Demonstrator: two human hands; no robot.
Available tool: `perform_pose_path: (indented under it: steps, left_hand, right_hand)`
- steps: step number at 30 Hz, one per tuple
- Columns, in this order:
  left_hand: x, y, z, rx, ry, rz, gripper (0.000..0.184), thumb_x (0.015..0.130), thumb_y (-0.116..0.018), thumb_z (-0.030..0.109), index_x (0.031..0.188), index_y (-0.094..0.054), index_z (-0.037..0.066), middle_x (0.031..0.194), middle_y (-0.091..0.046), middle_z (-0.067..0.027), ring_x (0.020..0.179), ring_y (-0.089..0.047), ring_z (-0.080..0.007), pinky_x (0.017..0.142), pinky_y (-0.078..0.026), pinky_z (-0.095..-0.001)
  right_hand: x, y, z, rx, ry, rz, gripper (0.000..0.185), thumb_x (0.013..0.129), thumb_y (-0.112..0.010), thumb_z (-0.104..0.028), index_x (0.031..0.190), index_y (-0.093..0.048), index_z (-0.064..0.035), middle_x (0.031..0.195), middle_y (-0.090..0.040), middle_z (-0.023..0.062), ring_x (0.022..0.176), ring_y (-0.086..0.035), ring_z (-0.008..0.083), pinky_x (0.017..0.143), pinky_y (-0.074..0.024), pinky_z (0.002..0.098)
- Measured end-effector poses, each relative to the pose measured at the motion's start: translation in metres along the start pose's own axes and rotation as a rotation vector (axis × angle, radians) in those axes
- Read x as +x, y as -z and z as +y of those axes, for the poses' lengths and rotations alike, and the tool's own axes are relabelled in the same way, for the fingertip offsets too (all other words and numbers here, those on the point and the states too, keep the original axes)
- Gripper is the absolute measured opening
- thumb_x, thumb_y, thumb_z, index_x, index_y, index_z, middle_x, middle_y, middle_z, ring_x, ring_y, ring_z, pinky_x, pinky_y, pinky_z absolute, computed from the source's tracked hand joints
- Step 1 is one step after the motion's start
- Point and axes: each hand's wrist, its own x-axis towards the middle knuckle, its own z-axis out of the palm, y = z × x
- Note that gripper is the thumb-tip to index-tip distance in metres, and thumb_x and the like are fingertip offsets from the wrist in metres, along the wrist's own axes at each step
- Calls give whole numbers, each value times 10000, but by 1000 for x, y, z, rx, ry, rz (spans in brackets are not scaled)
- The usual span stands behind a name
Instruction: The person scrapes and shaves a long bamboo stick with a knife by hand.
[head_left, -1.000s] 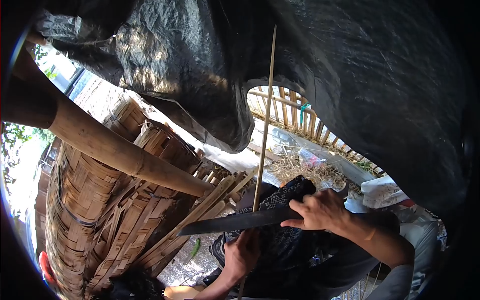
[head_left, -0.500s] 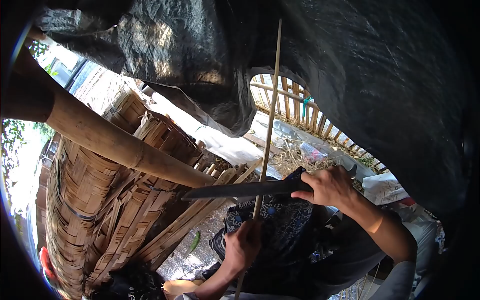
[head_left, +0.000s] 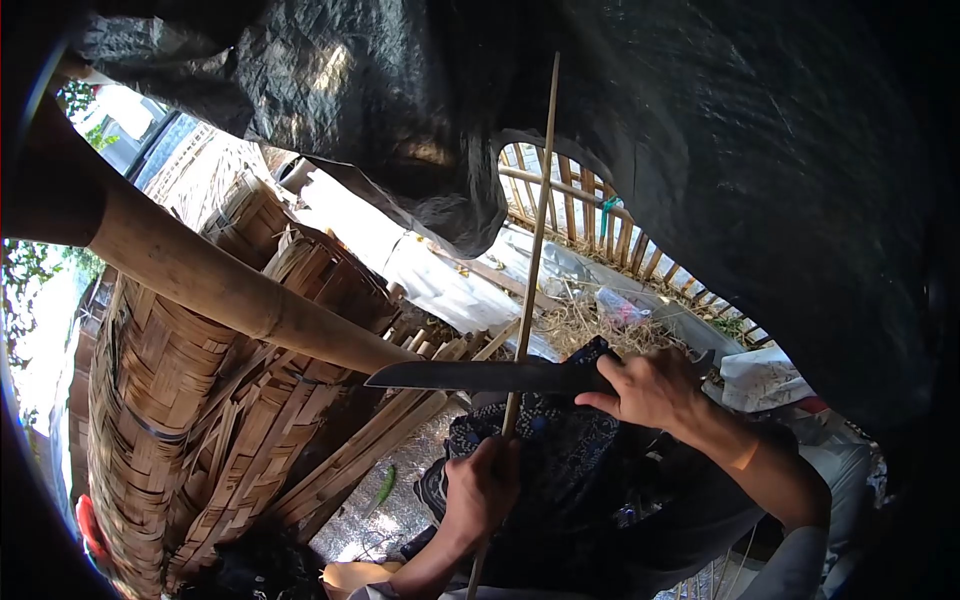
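A long, thin bamboo strip (head_left: 541,215) rises from my lap toward the top of the view. My left hand (head_left: 483,490) is closed round its lower part, and the tail end runs on below the fist. In my right hand (head_left: 655,390) is the handle of a big dark machete (head_left: 450,376). Its blade lies level across the strip, a little above my left hand, with the tip pointing left. Whether the edge bites into the strip, I cannot tell. Dark patterned cloth (head_left: 585,440) covers my lap beneath both hands.
A thick bamboo pole (head_left: 240,290) slants across the left side. Behind it stand rolled woven bamboo mats (head_left: 160,370) and loose split pieces (head_left: 370,455). Black plastic sheeting (head_left: 760,170) hangs overhead and right. A green pod-like thing (head_left: 386,485) lies on the ground near a bamboo fence (head_left: 570,190).
The machete blade has turned slightly, and its lower edge shows more plainly. The strip's top sits a little lower in view. Both hands keep their holds.
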Motion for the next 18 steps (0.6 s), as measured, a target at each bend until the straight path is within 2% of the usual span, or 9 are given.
perform_pose_path:
  steps: [3,5,7,8,12,14,16,18]
  left_hand:
    - [0,-5,1,-46,-11,48,95,795,-624,74,735,-592,8,464,-491,-100,368,-497,-144,379,-357,-271]
    - [-1,-11,-3,-76,-132,173,118,802,-620,83,719,-589,6,458,-479,-94,365,-467,-120,379,-348,-266]
    - [-3,-5,1,-35,-69,110,112,806,-613,78,723,-591,4,463,-485,-98,370,-484,-128,382,-355,-270]
    - [-1,-2,3,-2,-17,57,107,809,-606,72,728,-592,3,469,-490,-103,375,-500,-137,386,-361,-273]
    - [10,0,3,30,18,-32,102,811,-598,62,729,-592,0,480,-498,-116,391,-529,-146,389,-366,-273]
    - [10,-2,1,-39,-23,22,120,814,-600,91,725,-567,17,513,-530,-159,462,-571,-325,396,-407,-344]
    - [7,-8,3,-58,-53,65,139,817,-597,92,705,-556,20,510,-523,-161,464,-569,-328,397,-402,-346]
    - [6,-6,4,-80,-81,108,160,819,-593,94,685,-546,22,506,-517,-164,466,-567,-330,399,-398,-347]
  right_hand:
    - [-7,2,-7,36,80,6,587,809,-433,-669,602,-492,-124,342,-351,-7,277,-397,89,289,-340,276]
    - [-7,-1,-5,53,130,29,590,797,-428,-689,596,-490,-138,343,-345,-15,275,-377,80,289,-317,263]
    - [-2,-5,6,28,94,75,596,784,-428,-704,609,-502,-139,343,-343,-25,277,-362,75,295,-303,249]
    - [0,-16,14,10,-18,50,597,793,-423,-695,631,-510,-127,345,-344,-28,281,-367,76,292,-313,258]
    - [-2,-8,-2,-51,-22,18,595,829,-405,-658,632,-494,-104,337,-337,-20,273,-374,88,278,-333,278]
    - [-8,-6,-17,75,37,-44,598,825,-383,-676,636,-496,-120,336,-334,-21,270,-365,76,270,-323,272]
    - [-9,-11,-10,123,124,4,601,813,-386,-689,632,-496,-126,335,-338,-21,269,-369,79,282,-335,267]
    - [1,-7,3,-1,36,41,608,804,-389,-697,632,-492,-123,332,-340,-24,271,-374,84,295,-341,262]
